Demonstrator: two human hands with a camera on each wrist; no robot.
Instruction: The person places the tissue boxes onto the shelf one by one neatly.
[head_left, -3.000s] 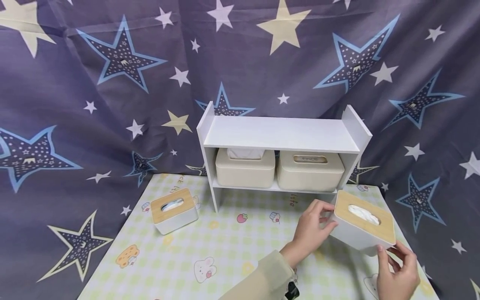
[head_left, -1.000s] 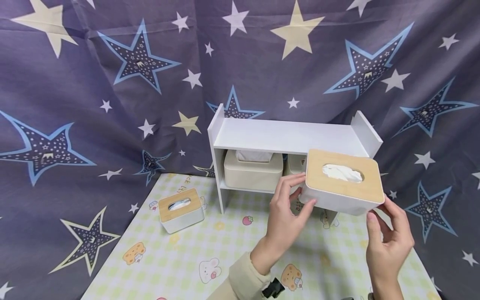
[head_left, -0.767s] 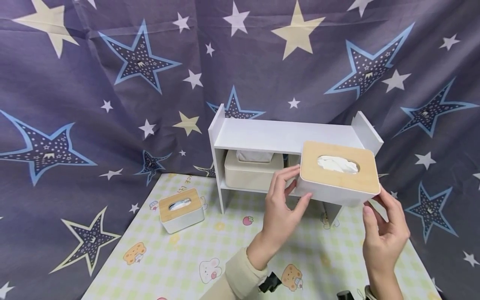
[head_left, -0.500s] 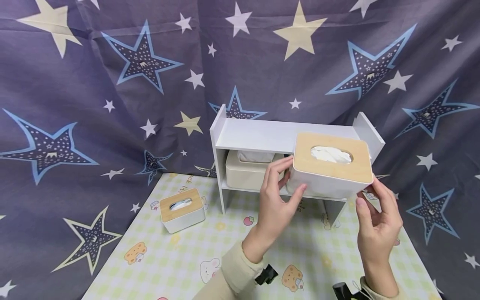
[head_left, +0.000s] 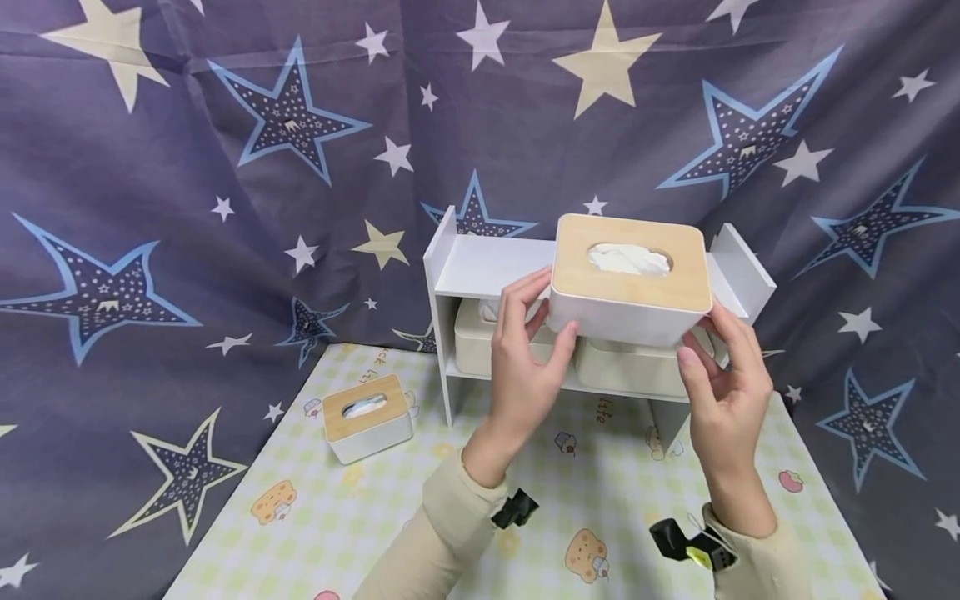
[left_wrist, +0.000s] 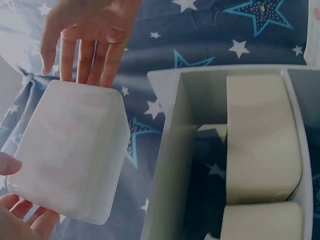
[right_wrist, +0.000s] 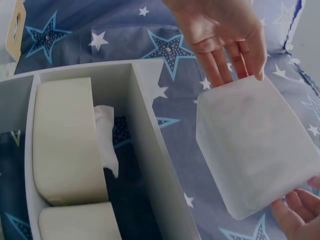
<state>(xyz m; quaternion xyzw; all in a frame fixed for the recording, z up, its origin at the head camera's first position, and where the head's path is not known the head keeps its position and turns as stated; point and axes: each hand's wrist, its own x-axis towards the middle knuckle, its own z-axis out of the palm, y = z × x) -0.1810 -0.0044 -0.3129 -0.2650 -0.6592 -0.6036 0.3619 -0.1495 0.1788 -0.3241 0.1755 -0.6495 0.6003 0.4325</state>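
Observation:
A white tissue box (head_left: 615, 321) with a light wooden lid is held up between both hands, above the front of the white shelf, in the head view. White tissue shows in its oval slot. My left hand (head_left: 525, 362) grips its left end with thumb and fingers, while my right hand (head_left: 731, 400) grips the right end from below. Both wrist views show the pale underside of the tissue box (left_wrist: 70, 150), (right_wrist: 260, 145). On the shelf's lower board, the two cream tissue boxes (head_left: 476, 346), (head_left: 633, 367) are partly hidden by the held one and by my hands.
The white two-tier shelf (head_left: 476, 262) stands at the table's back, with raised side panels. A smaller white tissue box (head_left: 367, 417) with a wooden lid sits on the left of the checked tablecloth (head_left: 360, 525). A starry curtain (head_left: 187, 167) hangs behind.
Both hands have carried the wooden-lidded tissue box from low on the right, up and leftward, to the height of the shelf's upper board. The smaller box has stayed on the table.

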